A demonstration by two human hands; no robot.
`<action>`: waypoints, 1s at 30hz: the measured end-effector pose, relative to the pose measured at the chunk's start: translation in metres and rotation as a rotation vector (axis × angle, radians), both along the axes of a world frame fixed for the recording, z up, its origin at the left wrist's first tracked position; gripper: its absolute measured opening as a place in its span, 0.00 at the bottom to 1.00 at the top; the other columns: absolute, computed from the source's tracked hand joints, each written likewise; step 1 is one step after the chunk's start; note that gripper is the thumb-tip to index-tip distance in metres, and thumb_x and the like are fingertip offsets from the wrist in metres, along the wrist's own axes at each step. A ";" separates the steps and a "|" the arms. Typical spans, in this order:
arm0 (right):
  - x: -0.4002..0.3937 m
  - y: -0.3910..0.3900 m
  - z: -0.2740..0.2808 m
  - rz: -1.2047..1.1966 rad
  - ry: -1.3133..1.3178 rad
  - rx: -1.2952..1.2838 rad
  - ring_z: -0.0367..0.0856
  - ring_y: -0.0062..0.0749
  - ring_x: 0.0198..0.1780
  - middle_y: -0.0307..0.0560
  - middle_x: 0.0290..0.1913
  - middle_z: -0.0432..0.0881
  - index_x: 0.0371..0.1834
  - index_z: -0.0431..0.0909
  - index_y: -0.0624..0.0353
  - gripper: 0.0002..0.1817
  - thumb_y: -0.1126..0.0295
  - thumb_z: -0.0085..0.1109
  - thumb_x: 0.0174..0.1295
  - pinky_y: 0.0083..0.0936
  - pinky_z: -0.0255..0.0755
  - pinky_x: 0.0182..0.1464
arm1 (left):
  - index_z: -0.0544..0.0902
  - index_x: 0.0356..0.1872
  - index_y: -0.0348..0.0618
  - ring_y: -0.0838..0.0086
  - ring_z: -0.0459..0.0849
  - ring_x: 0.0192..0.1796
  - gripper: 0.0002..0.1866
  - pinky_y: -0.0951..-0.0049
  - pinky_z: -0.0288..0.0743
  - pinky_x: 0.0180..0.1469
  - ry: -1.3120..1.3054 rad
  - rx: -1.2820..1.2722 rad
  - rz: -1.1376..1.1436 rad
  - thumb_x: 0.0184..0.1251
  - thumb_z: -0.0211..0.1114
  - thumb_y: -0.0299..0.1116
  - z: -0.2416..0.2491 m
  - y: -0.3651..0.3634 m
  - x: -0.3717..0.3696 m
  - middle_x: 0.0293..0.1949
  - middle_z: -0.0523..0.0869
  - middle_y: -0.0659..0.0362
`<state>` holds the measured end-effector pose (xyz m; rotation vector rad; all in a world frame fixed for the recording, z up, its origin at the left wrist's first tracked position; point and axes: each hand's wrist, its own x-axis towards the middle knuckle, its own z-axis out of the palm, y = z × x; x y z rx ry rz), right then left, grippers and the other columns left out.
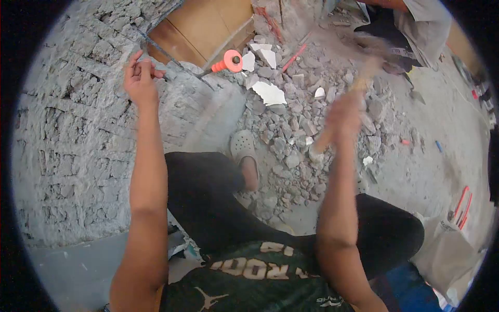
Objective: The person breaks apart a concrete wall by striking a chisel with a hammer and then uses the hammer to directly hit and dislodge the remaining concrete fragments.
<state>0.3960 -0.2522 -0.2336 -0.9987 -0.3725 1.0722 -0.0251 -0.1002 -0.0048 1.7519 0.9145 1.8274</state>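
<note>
My left hand [142, 78] is raised beside the rough, chipped wall [78, 119], its fingers apart and partly curled, holding nothing. My right hand [343, 117], blurred by motion, is wrapped round the wooden handle [366, 75] of a tool above the rubble; the tool's head is too blurred to make out. To the right of my left hand, a chisel with an orange-red grip [226, 62] stands slanted at the wall edge, with no hand on it.
Broken rubble [291, 130] with white pieces [269, 93] covers the floor ahead. A co-worker [426, 26] is at the upper right. A pale sack [449, 249] with red-handled tools [461, 208] stands at the lower right. My shoe [243, 144] is beside the rubble.
</note>
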 end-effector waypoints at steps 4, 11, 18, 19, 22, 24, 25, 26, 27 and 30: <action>0.137 -0.103 0.157 -0.439 -0.721 0.735 0.78 0.37 0.31 0.49 0.27 0.77 0.30 0.73 0.64 0.11 0.66 0.48 0.61 0.34 0.78 0.39 | 0.75 0.56 0.33 0.78 0.78 0.22 0.17 0.67 0.84 0.31 -0.005 -0.059 -0.021 0.67 0.61 0.24 -0.006 0.006 -0.003 0.29 0.80 0.58; 0.147 -0.117 0.235 -0.775 -0.421 0.979 0.70 0.29 0.20 0.37 0.17 0.66 0.26 0.69 0.50 0.31 0.34 0.34 0.69 0.30 0.71 0.23 | 0.73 0.57 0.33 0.74 0.78 0.22 0.18 0.60 0.84 0.34 -0.159 -0.010 -0.018 0.67 0.59 0.23 0.020 -0.001 -0.025 0.26 0.79 0.57; -0.205 0.035 0.052 0.461 0.131 -0.151 0.72 0.34 0.16 0.40 0.13 0.69 0.28 0.77 0.60 0.34 0.41 0.32 0.74 0.33 0.68 0.22 | 0.74 0.54 0.32 0.74 0.77 0.21 0.15 0.64 0.84 0.30 -0.147 0.079 0.067 0.68 0.58 0.23 0.036 -0.017 0.016 0.27 0.80 0.56; -0.196 0.030 0.034 0.352 -0.239 -0.064 0.71 0.30 0.15 0.40 0.15 0.70 0.27 0.75 0.59 0.34 0.39 0.34 0.73 0.30 0.67 0.20 | 0.74 0.54 0.32 0.74 0.77 0.21 0.15 0.64 0.84 0.30 -0.154 0.085 0.092 0.68 0.58 0.23 0.029 -0.022 0.010 0.27 0.80 0.56; -0.148 -0.010 0.038 0.314 -0.472 -0.282 0.72 0.25 0.17 0.36 0.17 0.72 0.25 0.73 0.55 0.32 0.38 0.37 0.72 0.27 0.66 0.18 | 0.77 0.54 0.35 0.75 0.76 0.21 0.15 0.63 0.84 0.30 0.060 0.124 0.061 0.68 0.60 0.25 0.019 -0.009 0.020 0.26 0.79 0.57; -0.101 0.000 0.004 0.087 -0.717 -0.156 0.71 0.20 0.19 0.31 0.18 0.71 0.29 0.75 0.53 0.28 0.41 0.40 0.72 0.19 0.65 0.20 | 0.77 0.55 0.34 0.77 0.76 0.22 0.15 0.65 0.83 0.30 -0.006 0.025 0.056 0.68 0.60 0.25 0.013 -0.008 0.016 0.24 0.79 0.58; -0.069 -0.003 0.008 -0.004 -0.652 -0.163 0.70 0.21 0.19 0.30 0.20 0.71 0.29 0.74 0.51 0.26 0.43 0.40 0.73 0.19 0.64 0.19 | 0.77 0.56 0.34 0.77 0.76 0.21 0.16 0.66 0.83 0.30 -0.049 0.014 0.050 0.68 0.60 0.25 0.009 -0.002 0.013 0.24 0.78 0.58; -0.036 -0.016 0.048 -0.053 0.047 -0.002 0.70 0.21 0.20 0.33 0.21 0.72 0.32 0.74 0.52 0.25 0.43 0.40 0.73 0.20 0.66 0.20 | 0.77 0.56 0.34 0.77 0.76 0.21 0.16 0.66 0.83 0.30 -0.044 0.016 0.052 0.68 0.60 0.25 0.007 -0.001 0.011 0.24 0.78 0.58; 0.013 -0.028 0.054 -0.147 0.169 0.138 0.70 0.23 0.21 0.36 0.23 0.73 0.37 0.74 0.54 0.23 0.45 0.41 0.74 0.23 0.68 0.22 | 0.77 0.55 0.35 0.78 0.76 0.21 0.16 0.67 0.83 0.29 -0.066 0.009 0.038 0.68 0.61 0.25 0.005 0.000 0.011 0.25 0.79 0.59; 0.080 -0.087 0.164 -0.769 -0.521 0.471 0.75 0.38 0.25 0.47 0.20 0.73 0.35 0.73 0.61 0.12 0.63 0.47 0.59 0.35 0.74 0.31 | 0.77 0.54 0.35 0.78 0.77 0.21 0.15 0.68 0.83 0.29 -0.094 -0.019 0.010 0.68 0.61 0.25 0.002 0.005 0.003 0.25 0.79 0.60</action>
